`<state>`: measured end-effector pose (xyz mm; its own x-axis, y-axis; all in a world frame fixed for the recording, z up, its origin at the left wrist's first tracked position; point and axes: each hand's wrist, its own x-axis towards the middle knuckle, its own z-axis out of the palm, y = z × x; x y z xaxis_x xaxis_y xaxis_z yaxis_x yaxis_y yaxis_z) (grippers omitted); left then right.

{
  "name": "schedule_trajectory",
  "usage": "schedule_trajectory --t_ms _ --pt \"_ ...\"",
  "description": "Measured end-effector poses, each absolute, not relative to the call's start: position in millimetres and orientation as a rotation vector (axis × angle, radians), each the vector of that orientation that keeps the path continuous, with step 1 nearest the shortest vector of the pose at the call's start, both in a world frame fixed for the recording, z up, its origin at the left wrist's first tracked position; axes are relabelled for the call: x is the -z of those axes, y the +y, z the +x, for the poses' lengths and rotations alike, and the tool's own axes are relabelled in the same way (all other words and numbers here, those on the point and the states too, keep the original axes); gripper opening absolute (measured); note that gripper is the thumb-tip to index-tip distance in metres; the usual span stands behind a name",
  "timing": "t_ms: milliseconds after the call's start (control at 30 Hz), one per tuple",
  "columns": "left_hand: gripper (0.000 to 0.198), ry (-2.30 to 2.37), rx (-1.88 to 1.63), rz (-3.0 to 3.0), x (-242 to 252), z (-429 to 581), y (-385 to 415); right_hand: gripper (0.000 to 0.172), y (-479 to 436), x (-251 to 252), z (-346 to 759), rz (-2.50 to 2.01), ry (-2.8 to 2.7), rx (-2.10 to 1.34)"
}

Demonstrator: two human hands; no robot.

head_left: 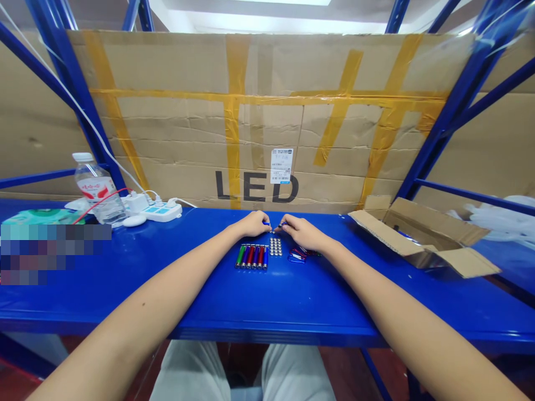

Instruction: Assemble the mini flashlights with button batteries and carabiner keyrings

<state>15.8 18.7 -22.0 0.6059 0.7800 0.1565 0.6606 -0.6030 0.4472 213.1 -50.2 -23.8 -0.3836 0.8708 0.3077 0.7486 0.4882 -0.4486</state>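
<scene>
Near the back of the blue table, my left hand [254,224] is closed on a small blue piece that shows at its fingertips. Just to its right, my right hand [297,230] pinches a small dark object, too small to name. A short gap separates the two hands. Below my left hand lies a row of green, blue and red metal tubes [252,257], side by side. Several small silver round cells [276,247] stand in columns between the hands. Red and blue carabiner clips [297,255] lie under my right hand, partly hidden by it.
An open cardboard box [418,236] sits at the right. At the left are a water bottle [99,189], a white power strip [163,210] with cables and a green package [42,216]. A large cardboard sheet [188,139] stands behind the table [267,301], between blue posts.
</scene>
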Motion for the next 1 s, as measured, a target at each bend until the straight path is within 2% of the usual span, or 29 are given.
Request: schedule_trajectory --t_ms 1000 --pt "0.019 1.036 -0.313 2.451 16 24 9 0.010 -54 20 217 -1.263 -2.208 -0.463"
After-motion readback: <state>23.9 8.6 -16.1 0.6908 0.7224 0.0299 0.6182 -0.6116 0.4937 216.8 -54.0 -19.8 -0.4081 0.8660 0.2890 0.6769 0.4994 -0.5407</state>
